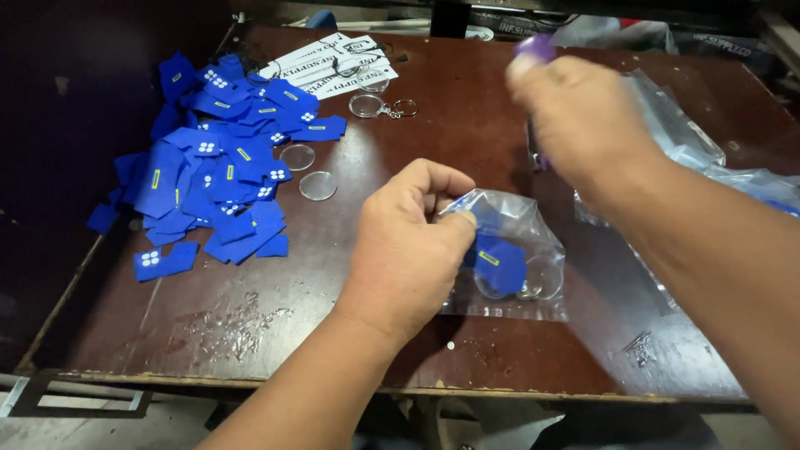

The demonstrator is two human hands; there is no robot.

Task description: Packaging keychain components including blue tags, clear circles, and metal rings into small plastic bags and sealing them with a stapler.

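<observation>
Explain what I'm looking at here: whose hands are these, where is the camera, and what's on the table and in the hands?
This is one picture from a camera worn on a person's head, looking down at their own two bare hands over a worn brown table. The left hand pinches the top of a small clear plastic bag lying on the table; inside it are a blue fabric piece and clear round parts. The right hand is raised and blurred, holding something purple that I cannot identify. To the left lies a pile of blue fabric pieces, beside it loose clear discs and a clear keyring. More clear bags lie at right.
</observation>
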